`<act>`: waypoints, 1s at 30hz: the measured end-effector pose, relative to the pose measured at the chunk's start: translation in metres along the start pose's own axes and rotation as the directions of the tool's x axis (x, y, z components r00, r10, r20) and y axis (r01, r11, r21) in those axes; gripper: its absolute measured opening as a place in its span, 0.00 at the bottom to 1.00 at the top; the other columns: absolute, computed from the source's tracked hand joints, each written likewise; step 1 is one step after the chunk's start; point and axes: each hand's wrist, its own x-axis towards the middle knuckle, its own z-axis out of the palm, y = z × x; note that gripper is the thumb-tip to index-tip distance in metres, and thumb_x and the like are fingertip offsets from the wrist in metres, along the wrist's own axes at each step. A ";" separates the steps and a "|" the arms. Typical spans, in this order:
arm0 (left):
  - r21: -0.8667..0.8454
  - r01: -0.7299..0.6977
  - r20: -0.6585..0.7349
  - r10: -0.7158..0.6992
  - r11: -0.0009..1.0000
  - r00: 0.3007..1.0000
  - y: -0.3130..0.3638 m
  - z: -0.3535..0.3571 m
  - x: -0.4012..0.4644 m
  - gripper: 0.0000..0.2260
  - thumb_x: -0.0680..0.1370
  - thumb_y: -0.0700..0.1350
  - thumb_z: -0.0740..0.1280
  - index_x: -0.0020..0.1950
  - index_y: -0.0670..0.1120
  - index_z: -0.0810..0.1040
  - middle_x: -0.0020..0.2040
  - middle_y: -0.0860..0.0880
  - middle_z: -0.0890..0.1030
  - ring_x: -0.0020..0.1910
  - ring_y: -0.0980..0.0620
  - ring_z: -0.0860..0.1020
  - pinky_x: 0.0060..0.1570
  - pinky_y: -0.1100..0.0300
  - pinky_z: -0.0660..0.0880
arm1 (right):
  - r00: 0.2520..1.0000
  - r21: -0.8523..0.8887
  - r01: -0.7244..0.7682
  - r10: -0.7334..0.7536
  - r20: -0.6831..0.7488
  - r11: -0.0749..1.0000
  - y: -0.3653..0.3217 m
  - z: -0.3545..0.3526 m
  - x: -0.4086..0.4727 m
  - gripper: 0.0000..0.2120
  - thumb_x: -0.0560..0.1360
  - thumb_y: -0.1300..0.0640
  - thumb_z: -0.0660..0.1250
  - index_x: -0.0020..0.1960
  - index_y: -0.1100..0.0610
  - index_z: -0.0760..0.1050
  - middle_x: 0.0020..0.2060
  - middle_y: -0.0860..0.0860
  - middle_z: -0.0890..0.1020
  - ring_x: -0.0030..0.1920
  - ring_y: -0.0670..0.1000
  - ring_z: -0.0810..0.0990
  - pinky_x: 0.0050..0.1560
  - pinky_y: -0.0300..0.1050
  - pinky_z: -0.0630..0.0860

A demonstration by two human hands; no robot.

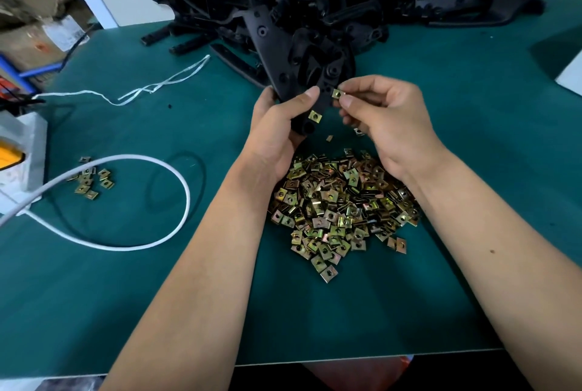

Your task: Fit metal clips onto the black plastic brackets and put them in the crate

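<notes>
The left hand [277, 126] grips a black plastic bracket [283, 53], one metal clip [314, 116] fitted just below its thumb. The right hand [384, 116] fingers [348, 103] pinch a second clip [337, 93] beside the bracket, above the clip pile [340, 204] on the green surface [472, 170].

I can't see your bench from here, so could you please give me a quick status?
Left hand holds black plastic bracket, one small brass-coloured metal clip fitted. Right hand pinches second clip at bracket. Nothing in the way.
</notes>
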 end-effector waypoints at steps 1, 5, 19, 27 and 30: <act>0.000 0.001 0.005 -0.001 1.000 1.000 0.000 0.000 0.000 0.22 0.77 0.38 0.73 0.69 0.38 0.73 0.61 0.40 0.84 0.59 0.40 0.83 0.57 0.45 0.81 | 1.000 0.022 -0.007 0.007 -0.010 1.000 0.000 0.000 0.000 0.07 0.77 0.69 0.72 0.51 0.59 0.83 0.42 0.55 0.88 0.42 0.50 0.84 0.45 0.41 0.80; 0.021 -0.001 0.005 0.001 1.000 1.000 -0.001 0.001 -0.001 0.22 0.77 0.39 0.73 0.69 0.37 0.73 0.61 0.39 0.83 0.57 0.42 0.84 0.53 0.49 0.81 | 0.999 0.066 -0.008 0.010 -0.034 0.998 0.000 0.001 0.000 0.06 0.76 0.69 0.73 0.51 0.61 0.83 0.43 0.57 0.88 0.40 0.50 0.85 0.43 0.40 0.80; 0.059 0.012 0.002 -0.012 0.998 1.000 0.001 0.001 -0.003 0.21 0.78 0.39 0.72 0.69 0.38 0.73 0.59 0.41 0.85 0.54 0.45 0.85 0.46 0.55 0.81 | 0.996 0.076 -0.050 0.055 -0.071 0.996 0.000 0.000 0.000 0.06 0.74 0.69 0.74 0.49 0.62 0.83 0.42 0.57 0.88 0.40 0.51 0.85 0.43 0.41 0.80; 0.062 0.035 -0.005 -0.035 0.997 0.999 0.001 0.001 -0.002 0.20 0.78 0.40 0.72 0.68 0.39 0.74 0.58 0.43 0.85 0.52 0.48 0.85 0.40 0.59 0.80 | 0.996 0.085 -0.071 0.075 -0.049 0.994 -0.001 0.000 -0.001 0.05 0.74 0.68 0.74 0.47 0.60 0.84 0.41 0.57 0.88 0.40 0.51 0.85 0.48 0.45 0.81; 0.048 0.043 0.008 -0.043 0.998 0.999 0.001 0.001 -0.001 0.17 0.78 0.39 0.72 0.66 0.41 0.74 0.54 0.46 0.86 0.49 0.50 0.86 0.38 0.60 0.80 | 0.996 0.111 -0.064 0.070 -0.053 0.992 -0.002 0.001 -0.002 0.04 0.75 0.68 0.74 0.47 0.61 0.84 0.40 0.57 0.87 0.39 0.51 0.84 0.44 0.42 0.81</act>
